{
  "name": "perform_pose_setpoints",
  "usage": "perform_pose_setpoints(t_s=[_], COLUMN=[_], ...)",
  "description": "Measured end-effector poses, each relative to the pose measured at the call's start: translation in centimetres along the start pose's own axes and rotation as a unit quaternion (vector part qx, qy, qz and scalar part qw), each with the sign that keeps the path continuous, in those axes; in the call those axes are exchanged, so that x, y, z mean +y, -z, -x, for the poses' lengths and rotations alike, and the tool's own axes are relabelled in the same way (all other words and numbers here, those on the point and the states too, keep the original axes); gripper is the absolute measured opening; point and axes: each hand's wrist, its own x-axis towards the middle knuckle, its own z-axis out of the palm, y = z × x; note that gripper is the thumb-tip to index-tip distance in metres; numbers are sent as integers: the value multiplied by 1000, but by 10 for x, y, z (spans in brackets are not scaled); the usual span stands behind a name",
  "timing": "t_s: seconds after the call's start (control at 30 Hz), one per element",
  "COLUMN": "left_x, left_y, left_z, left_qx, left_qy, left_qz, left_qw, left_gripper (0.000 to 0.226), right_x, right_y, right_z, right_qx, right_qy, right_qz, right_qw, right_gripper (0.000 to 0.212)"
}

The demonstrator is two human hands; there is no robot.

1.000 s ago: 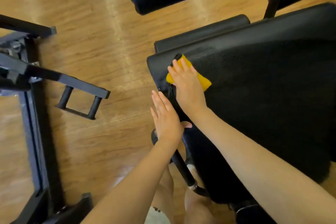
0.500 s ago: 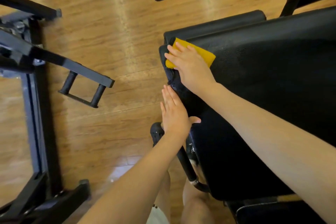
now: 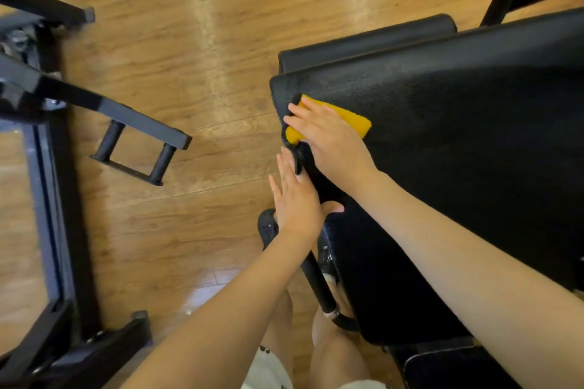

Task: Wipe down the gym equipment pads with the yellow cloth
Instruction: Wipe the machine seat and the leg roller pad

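Yellow cloth flat on black pad

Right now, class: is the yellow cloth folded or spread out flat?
Folded. The yellow cloth shows as a compact, thick rectangle on the black pad beneath the right hand, not a loose sheet.

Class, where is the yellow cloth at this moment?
In the head view, the yellow cloth lies flat under the right hand, near the left corner of the big black pad.

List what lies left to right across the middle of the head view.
Black metal frame → double-grip handle → wooden floor → left hand → right hand on yellow cloth → large black pad.
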Motion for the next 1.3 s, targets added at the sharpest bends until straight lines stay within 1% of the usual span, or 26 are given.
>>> perform_pose_setpoints(t_s=[0.07, 0.2, 0.3, 0.37, 0.4, 0.47, 0.5, 0.53, 0.6, 0.63, 0.7, 0.73, 0.77, 0.83, 0.9, 1.0, 1.1, 1.2, 1.3], left_x=[-1, -2, -5, -6, -7, -9, -11, -12, -11, -9, 1, 8, 14, 29, 46, 69, 74, 74, 76], left_y=[0, 0, -1, -3, -3, -4, -4, -2, 5, 11, 25, 31, 36, 42, 45, 40, 31, 27, 26], left_z=[0, -1, -1, -1, -1, 0, -1, -3, -12, -20, -38, -46, -54, -65, -71, -81, -89, -93, -93], left_qx=[15, 14, 15, 23, 26, 46, 71, 107, 171, 192, 215, 225, 235, 245, 245, 205, 200, 222, 223], left_qy=[1, -13, -23, -27, -31, -52, -65, -72, -71, -73, -81, -82, -82, -93, -124, -172, -175, -168, -166], left_qz=[10, 22, 35, 38, 43, 62, 77, 92, 115, 124, 133, 129, 120, 86, 36, -50, -139, -155, -163], left_qw=[1000, 1000, 999, 999, 998, 996, 992, 987, 976, 971, 964, 962, 961, 961, 961, 962, 954, 948, 947], left_gripper=[130, 124, 131, 133, 133, 129, 122, 111, 89, 82, 73, 70, 68, 66, 67, 67, 66, 67, 68], right_x=[-6, 5, 28, 41, 43, 40, 34, 29, 18, 15, 14, 18, 25, 47, 77, 125, 178, 222, 235], right_y=[-4, -6, 12, 22, 24, 26, 26, 25, 25, 24, 18, 16, 16, 25, 42, 77, 111, 138, 140], right_z=[-8, 19, 50, 63, 65, 59, 51, 38, 4, -14, -42, -49, -49, -38, -21, 8, 44, 76, 86], right_qx=[-9, -63, -78, -58, -41, 20, 59, 90, 106, 80, -6, -28, -34, -8, 31, 48, 76, 111, 154], right_qy=[-8, 40, 41, -9, -41, -95, -120, -139, -139, -127, -100, -93, -86, -92, -136, -197, -254, -332, -376], right_qz=[-4, 96, 121, 118, 109, 63, 34, 11, -9, -3, 36, 48, 52, 54, 66, 75, 87, 93, 77], right_qw=[1000, 993, 989, 991, 992, 993, 990, 986, 984, 989, 994, 994, 994, 994, 988, 976, 960, 932, 910], right_gripper=[42, 46, 63, 68, 66, 50, 43, 42, 40, 40, 41, 41, 42, 44, 44, 43, 44, 44, 42])
